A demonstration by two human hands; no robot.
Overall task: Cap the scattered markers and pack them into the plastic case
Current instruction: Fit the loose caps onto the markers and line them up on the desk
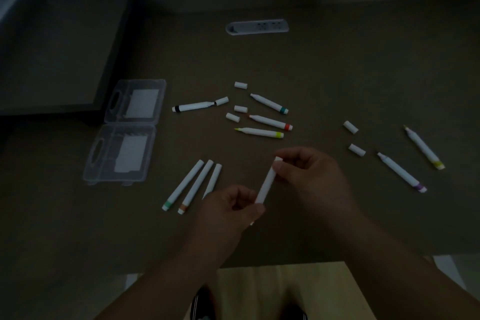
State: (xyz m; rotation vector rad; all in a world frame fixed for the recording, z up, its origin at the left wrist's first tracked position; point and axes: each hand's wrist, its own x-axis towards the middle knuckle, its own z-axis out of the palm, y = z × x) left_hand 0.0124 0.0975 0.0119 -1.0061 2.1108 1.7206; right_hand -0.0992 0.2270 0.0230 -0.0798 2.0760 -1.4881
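Note:
Both hands hold one white marker (267, 182) above the table's near middle. My left hand (228, 212) grips its lower end; my right hand (309, 171) pinches the cap at its upper end. Three capped markers (193, 186) lie side by side just left of my hands. The clear plastic case (124, 131) lies open flat at the left. Uncapped markers lie farther back: a black-banded marker (193, 106), a teal-banded marker (268, 103), a red-banded marker (271, 121) and a yellow-banded marker (259, 132). At the right lie a purple-banded marker (401, 172) and an olive-banded marker (423, 147). Several loose caps (240, 108) are scattered among them.
The brown table (337, 73) is dimly lit. A grey socket strip (257, 26) is set into it at the back. A raised dark block (52, 60) stands at the back left. The table's near edge runs just below my wrists.

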